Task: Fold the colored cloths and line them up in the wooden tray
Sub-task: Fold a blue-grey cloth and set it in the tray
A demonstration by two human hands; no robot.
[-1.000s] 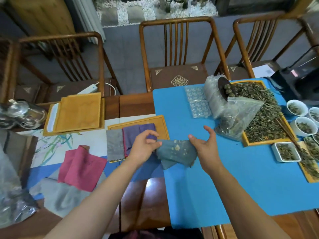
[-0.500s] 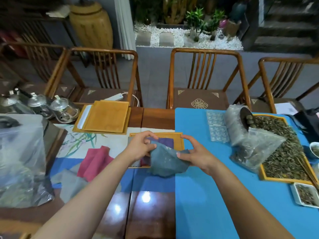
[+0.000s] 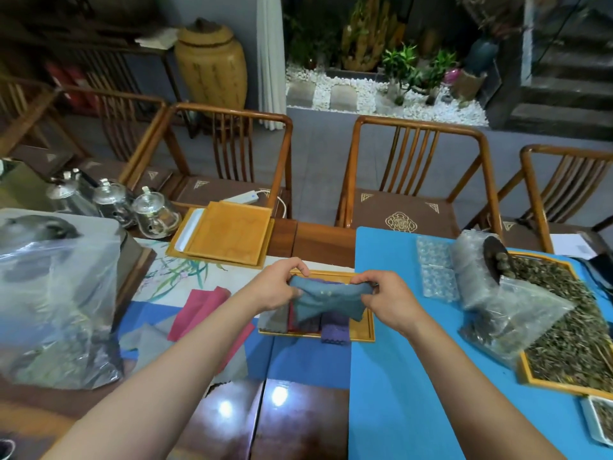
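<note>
Blue cloth [image 3: 326,302], ends pinched in both hands' fingers [image 3: 296,292], seemingly above wooden tray [image 3: 363,336]

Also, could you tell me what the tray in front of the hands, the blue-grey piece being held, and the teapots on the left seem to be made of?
The tray looks like light wood with a smooth, satin finish: honey colour, raised rim. The blue-grey cloth seems a soft woven fabric, matte, sagging between the left hand and the right hand. The teapots appear to be clear glass, see-through with bright glints; their lids are too blurred to tell.
</note>
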